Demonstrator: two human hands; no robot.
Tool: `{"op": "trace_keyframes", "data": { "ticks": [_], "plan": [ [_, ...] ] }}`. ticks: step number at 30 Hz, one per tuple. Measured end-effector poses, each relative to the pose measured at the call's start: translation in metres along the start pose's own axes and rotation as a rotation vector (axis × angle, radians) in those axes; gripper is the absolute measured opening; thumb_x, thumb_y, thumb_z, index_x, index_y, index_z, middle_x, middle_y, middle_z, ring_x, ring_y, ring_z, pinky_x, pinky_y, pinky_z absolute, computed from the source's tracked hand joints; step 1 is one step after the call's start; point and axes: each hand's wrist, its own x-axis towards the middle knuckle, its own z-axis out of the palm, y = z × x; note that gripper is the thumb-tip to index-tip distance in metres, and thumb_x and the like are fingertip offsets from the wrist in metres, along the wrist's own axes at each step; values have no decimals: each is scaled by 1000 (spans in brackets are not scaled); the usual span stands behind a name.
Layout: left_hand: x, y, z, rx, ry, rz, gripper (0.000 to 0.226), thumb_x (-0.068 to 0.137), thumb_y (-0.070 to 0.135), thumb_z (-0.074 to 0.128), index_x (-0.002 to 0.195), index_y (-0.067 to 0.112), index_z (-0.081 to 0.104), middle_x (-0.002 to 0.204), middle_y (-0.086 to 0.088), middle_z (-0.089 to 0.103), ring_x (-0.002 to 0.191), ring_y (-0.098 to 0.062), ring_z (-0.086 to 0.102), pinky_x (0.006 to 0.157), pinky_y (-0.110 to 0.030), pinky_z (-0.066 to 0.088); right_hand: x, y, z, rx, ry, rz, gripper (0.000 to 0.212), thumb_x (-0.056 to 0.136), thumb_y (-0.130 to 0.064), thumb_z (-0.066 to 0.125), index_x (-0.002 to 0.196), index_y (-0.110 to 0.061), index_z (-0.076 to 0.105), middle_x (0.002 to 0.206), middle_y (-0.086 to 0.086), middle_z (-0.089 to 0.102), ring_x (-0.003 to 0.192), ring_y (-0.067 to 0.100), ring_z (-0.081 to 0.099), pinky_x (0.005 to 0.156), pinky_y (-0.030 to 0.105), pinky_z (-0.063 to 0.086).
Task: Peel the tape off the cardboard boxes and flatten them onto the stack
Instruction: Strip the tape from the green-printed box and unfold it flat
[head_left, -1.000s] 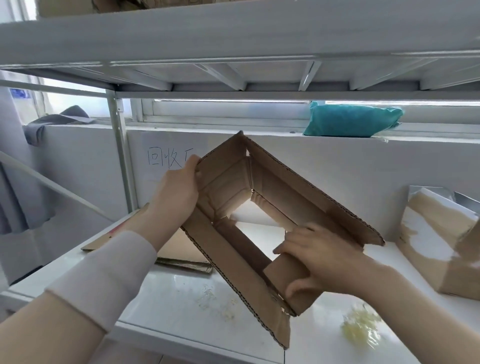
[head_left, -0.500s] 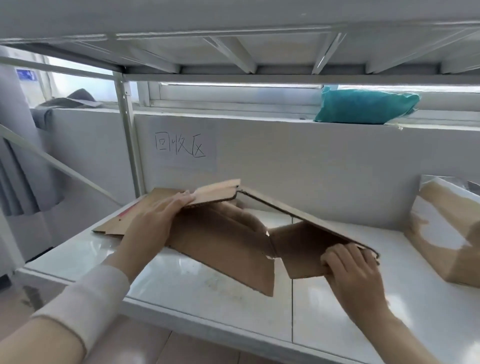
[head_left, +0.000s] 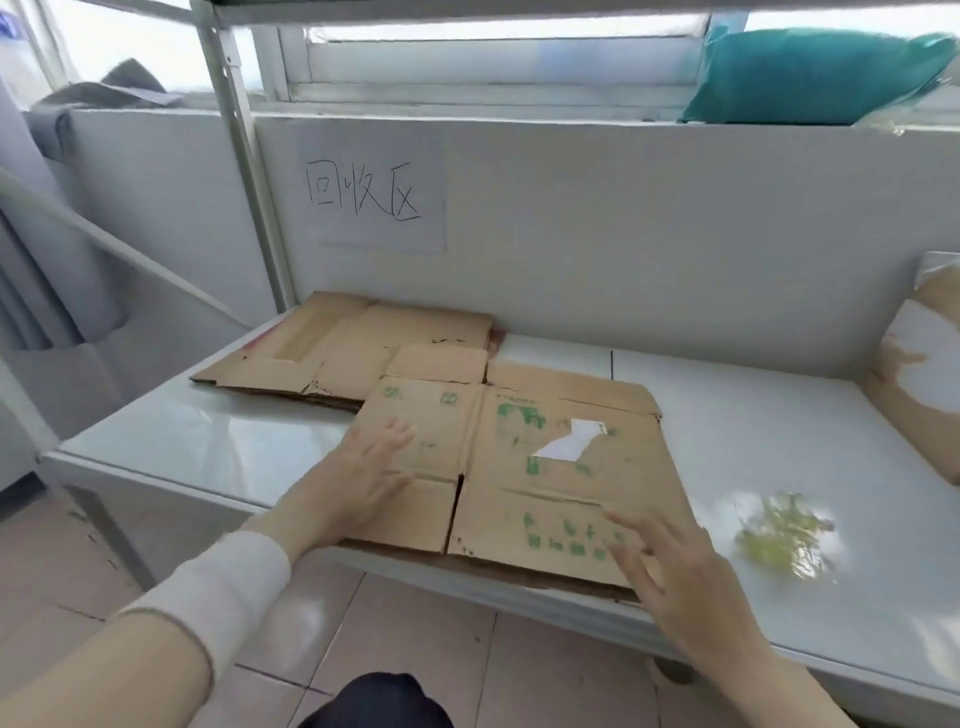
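1. Your left hand (head_left: 363, 478) lies flat on the box (head_left: 561, 467), fingers straight and spread, palm on the near left panel; it grips nothing
2. Your right hand (head_left: 670, 566) is spread wide with straight fingers over the box's near right corner, holding nothing; you cannot tell whether the fingertips touch the cardboard
3. The box is collapsed flat on the white table (head_left: 208, 431), green print facing up, with a torn white label (head_left: 569, 441) near the middle of its right panel
4. Its near edge reaches the table's front edge, and its far left flap overlaps the stack (head_left: 332, 343)
5. The stack sits at the table's far left corner against the wall (head_left: 623, 234), beside the post (head_left: 244, 171); the box lies mostly in front and right of it
6. A blurred yellowish wad (head_left: 784, 535) lies on the table just right of the box, near your right hand
7. A second box (head_left: 924, 384), brown with white patches, stands at the far right, well apart
8. A handwritten sign (head_left: 374, 197) hangs on the wall above the stack, and a teal bag (head_left: 815, 73) rests on the ledge (head_left: 519, 111) up right
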Motion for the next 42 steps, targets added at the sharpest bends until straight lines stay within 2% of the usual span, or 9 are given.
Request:
{"op": "trace_keyframes", "data": {
  "ticks": [3, 5, 8, 10, 13, 21, 31, 38, 42],
  "plan": [
    [52, 35, 11, -17, 3, -163, 74, 89, 61, 5, 149, 19, 9, 158, 1, -2, 145, -12, -7, 118, -33, -4, 39, 4, 14, -56, -219, 262, 55, 96, -46, 28, 145, -23, 22, 151, -14, 20, 141, 10, 20, 110, 31, 26],
    [82, 49, 15, -43, -70, -226, 60, 98, 45, 19, 150, 18, 5, 158, -2, -8, 145, -15, -13, 118, -37, -7, 57, 9, 27, -96, -324, 321, 63, 96, -47, 24, 148, -18, 4, 157, -8, -3, 144, 10, -8, 116, 29, 3],
    [112, 47, 34, -45, -128, -267, 61, 98, 46, 21, 150, 18, 4, 158, -2, -6, 145, -18, -12, 118, -42, -7, 61, 21, 51, -185, -418, 367, 77, 90, -61, 14, 148, -15, -4, 157, -1, -13, 143, 12, -17, 118, 31, -6],
    [114, 44, 53, -9, -122, -270, 61, 97, 49, 19, 150, 21, 3, 158, 0, -7, 145, -17, -11, 118, -45, -5, 51, 27, 63, -235, -417, 352, 97, 70, -75, -13, 148, -17, -8, 155, -2, -18, 142, 10, -20, 117, 31, -10],
    [110, 42, 68, 29, -69, -269, 60, 97, 49, 17, 149, 24, 1, 158, 2, -9, 145, -15, -11, 118, -43, -5, 47, 31, 70, -267, -417, 342, 115, 50, -76, -35, 147, -17, -12, 154, -5, -22, 140, 9, -23, 117, 31, -12],
    [154, 6, 49, 57, -125, -291, 63, 96, 52, 16, 150, 22, 3, 158, -7, -10, 145, -20, -12, 117, -42, -8, 54, 43, 49, -268, -468, 354, 73, 87, -66, 11, 147, -27, -8, 153, -9, -21, 140, 5, -21, 117, 29, -11],
    [169, -3, 58, 37, -50, -318, 61, 95, 54, 22, 147, 23, 17, 158, -6, 3, 146, -20, -3, 119, -39, -3, 50, 47, 50, -295, -445, 358, 98, 43, -77, -39, 132, -35, -28, 141, -18, -37, 132, -1, -33, 96, 14, -35],
    [176, -7, 73, 55, -1, -354, 61, 94, 55, 18, 149, 28, 10, 158, -5, -7, 146, -17, -9, 119, -37, -3, 33, 51, 58, -278, -384, 380, 77, 86, -68, 6, 144, -21, 26, 153, -8, 20, 139, -6, -6, 112, 17, -8],
    [171, 0, 72, 14, 75, -393, 56, 97, 48, 19, 148, 26, 15, 159, -3, 1, 146, -16, -3, 120, -36, 0, 36, 50, 57, -267, -332, 369, 90, 74, -76, -12, 146, -27, 11, 154, -14, 2, 139, -4, -7, 109, 13, -18]
  ]
}}
